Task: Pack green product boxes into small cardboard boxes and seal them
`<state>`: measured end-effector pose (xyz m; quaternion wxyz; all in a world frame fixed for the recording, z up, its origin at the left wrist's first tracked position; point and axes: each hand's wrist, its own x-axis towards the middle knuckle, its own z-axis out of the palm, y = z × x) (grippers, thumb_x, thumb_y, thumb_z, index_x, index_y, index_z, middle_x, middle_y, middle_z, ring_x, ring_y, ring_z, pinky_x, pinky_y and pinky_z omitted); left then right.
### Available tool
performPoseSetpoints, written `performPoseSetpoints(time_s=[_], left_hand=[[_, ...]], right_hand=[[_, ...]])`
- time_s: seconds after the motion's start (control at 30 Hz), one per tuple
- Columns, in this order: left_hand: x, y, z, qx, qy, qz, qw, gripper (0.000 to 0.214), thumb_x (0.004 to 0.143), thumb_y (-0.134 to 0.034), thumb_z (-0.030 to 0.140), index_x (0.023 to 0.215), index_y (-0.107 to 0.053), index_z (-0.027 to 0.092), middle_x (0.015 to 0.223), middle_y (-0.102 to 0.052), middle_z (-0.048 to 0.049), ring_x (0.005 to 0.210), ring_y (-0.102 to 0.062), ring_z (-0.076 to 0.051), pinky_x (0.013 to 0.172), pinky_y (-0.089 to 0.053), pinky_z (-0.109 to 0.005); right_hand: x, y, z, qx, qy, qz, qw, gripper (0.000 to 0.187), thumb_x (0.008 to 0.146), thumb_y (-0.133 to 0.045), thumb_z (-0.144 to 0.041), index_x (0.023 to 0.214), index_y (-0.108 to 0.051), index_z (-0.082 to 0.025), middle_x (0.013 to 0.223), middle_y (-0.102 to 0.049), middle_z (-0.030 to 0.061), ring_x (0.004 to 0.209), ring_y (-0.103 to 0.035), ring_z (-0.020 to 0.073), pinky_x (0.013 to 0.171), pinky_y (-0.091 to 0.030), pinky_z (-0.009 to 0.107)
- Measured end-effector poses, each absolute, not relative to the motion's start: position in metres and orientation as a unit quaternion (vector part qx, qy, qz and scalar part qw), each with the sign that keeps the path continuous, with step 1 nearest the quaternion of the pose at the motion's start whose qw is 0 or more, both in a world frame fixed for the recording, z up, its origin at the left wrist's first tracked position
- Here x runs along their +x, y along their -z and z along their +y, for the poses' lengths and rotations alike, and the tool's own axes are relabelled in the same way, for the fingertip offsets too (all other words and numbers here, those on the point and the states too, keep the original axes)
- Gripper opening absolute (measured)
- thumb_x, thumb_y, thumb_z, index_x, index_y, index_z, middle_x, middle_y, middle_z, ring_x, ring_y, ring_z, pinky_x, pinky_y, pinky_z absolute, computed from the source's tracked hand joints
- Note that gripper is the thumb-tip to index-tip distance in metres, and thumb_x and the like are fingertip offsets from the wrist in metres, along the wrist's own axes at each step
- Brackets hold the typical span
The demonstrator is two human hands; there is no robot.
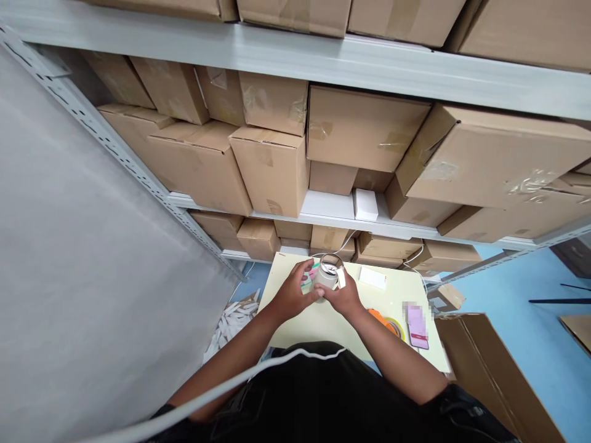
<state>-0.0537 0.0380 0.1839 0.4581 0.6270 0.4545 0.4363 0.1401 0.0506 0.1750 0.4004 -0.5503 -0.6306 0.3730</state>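
A small light-grey cylinder [326, 275], like a mug or canister, is between my hands over the cream table [289, 326]. Its round top faces me, with a brownish ring at the far rim and something dark and shiny inside. My right hand [344, 297] wraps its right side, thumb across the front. From the left, my left hand [295, 290] curves toward it, the thumb against the front and the fingers bent beside it. A white strip [341, 277] stands out by my right fingers. Pink and green printed material [310, 275] shows behind my left fingers.
On the table's right lie a white box [372, 278], an orange tape dispenser [382, 321], a yellow-edged tape roll [396, 329] and a phone [417, 326]. Shelves of cardboard boxes [272, 169] rise ahead. White paper scraps [233, 326] heap at left. A white cable [207, 391] crosses my front.
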Motion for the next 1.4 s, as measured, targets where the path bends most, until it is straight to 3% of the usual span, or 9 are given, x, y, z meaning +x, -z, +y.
performPoseSetpoints(time_s=[0.2, 0.33, 0.5, 0.7, 0.93, 1.07, 1.2, 1.3, 1.4], left_hand=[[-0.020, -0.199, 0.051, 0.592, -0.440, 0.495, 0.460, 0.063, 0.067, -0.087, 0.030, 0.127, -0.066, 0.021, 0.119, -0.069, -0.0102, 0.110, -0.065, -0.030, 0.096, -0.052, -0.043], [-0.024, -0.195, 0.063, 0.485, -0.483, 0.457, 0.568, 0.061, 0.072, -0.080, 0.035, 0.128, -0.063, 0.018, 0.111, -0.073, -0.0077, 0.099, -0.068, -0.026, 0.090, -0.053, -0.039], [-0.026, -0.190, 0.073, 0.413, -0.514, 0.369, 0.655, 0.065, 0.076, -0.068, 0.037, 0.138, -0.056, 0.019, 0.115, -0.072, -0.0090, 0.104, -0.066, -0.027, 0.091, -0.052, -0.041], [-0.011, -0.181, 0.064, 0.426, -0.519, 0.396, 0.627, 0.076, 0.081, -0.075, 0.049, 0.146, -0.046, 0.024, 0.132, -0.064, -0.0115, 0.118, -0.062, -0.028, 0.101, -0.048, -0.043], [-0.011, -0.181, 0.061, 0.392, -0.522, 0.477, 0.588, 0.059, 0.075, -0.078, 0.040, 0.124, -0.050, 0.021, 0.119, -0.068, -0.0098, 0.109, -0.065, -0.027, 0.091, -0.051, -0.039], [-0.025, -0.183, 0.066, 0.394, -0.498, 0.424, 0.645, 0.054, 0.073, -0.066, 0.035, 0.123, -0.054, 0.020, 0.114, -0.072, -0.0084, 0.100, -0.068, -0.026, 0.086, -0.052, -0.039], [-0.025, -0.181, 0.064, 0.335, -0.431, 0.326, 0.772, 0.063, 0.073, -0.061, 0.039, 0.132, -0.057, 0.018, 0.110, -0.075, -0.0118, 0.095, -0.072, -0.030, 0.086, -0.054, -0.045], [-0.017, -0.183, 0.058, 0.293, -0.388, 0.256, 0.836, 0.065, 0.074, -0.061, 0.041, 0.135, -0.057, 0.016, 0.110, -0.075, -0.0149, 0.096, -0.074, -0.034, 0.087, -0.054, -0.049], [-0.012, -0.185, 0.053, 0.284, -0.385, 0.238, 0.845, 0.064, 0.079, -0.062, 0.045, 0.137, -0.056, 0.016, 0.115, -0.074, -0.0165, 0.103, -0.072, -0.037, 0.091, -0.053, -0.051]], right_hand=[[0.148, -0.177, 0.048, -0.549, -0.320, -0.689, 0.349, 0.057, 0.068, -0.080, -0.033, 0.122, -0.064, -0.023, 0.115, -0.072, 0.0108, 0.106, -0.066, 0.0339, 0.093, -0.052, 0.047], [0.164, -0.173, 0.046, -0.426, -0.497, -0.658, 0.373, 0.068, 0.080, -0.070, -0.046, 0.143, -0.055, -0.024, 0.142, -0.063, 0.0097, 0.129, -0.058, 0.0338, 0.108, -0.044, 0.049], [0.162, -0.170, 0.045, -0.378, -0.673, -0.512, 0.378, 0.061, 0.081, -0.064, -0.044, 0.138, -0.058, -0.023, 0.131, -0.070, 0.0065, 0.122, -0.063, 0.0334, 0.103, -0.049, 0.048], [0.144, -0.167, 0.048, -0.448, -0.563, -0.506, 0.475, 0.063, 0.084, -0.073, -0.049, 0.137, -0.051, -0.024, 0.129, -0.068, 0.0096, 0.118, -0.064, 0.0308, 0.101, -0.052, 0.046], [0.150, -0.160, 0.038, -0.476, -0.415, -0.640, 0.438, 0.064, 0.089, -0.071, -0.049, 0.145, -0.051, -0.026, 0.139, -0.059, 0.0118, 0.121, -0.059, 0.0292, 0.105, -0.049, 0.047], [0.159, -0.158, 0.052, -0.502, -0.479, -0.533, 0.484, 0.046, 0.093, -0.059, -0.050, 0.131, -0.061, -0.024, 0.128, -0.065, 0.0120, 0.114, -0.062, 0.0277, 0.098, -0.052, 0.046], [0.162, -0.173, 0.073, -0.436, -0.593, -0.489, 0.468, 0.058, 0.089, -0.055, -0.061, 0.131, -0.061, -0.021, 0.107, -0.071, 0.0095, 0.086, -0.065, 0.0230, 0.071, -0.058, 0.036], [0.159, -0.185, 0.078, -0.359, -0.690, -0.459, 0.430, 0.057, 0.086, -0.059, -0.062, 0.120, -0.065, -0.018, 0.081, -0.068, 0.0038, 0.053, -0.047, 0.0146, 0.043, -0.046, 0.028], [0.156, -0.191, 0.076, -0.351, -0.731, -0.395, 0.432, 0.045, 0.084, -0.065, -0.053, 0.112, -0.065, -0.018, 0.065, -0.059, -0.0033, 0.042, -0.031, 0.0094, 0.033, -0.033, 0.023]])
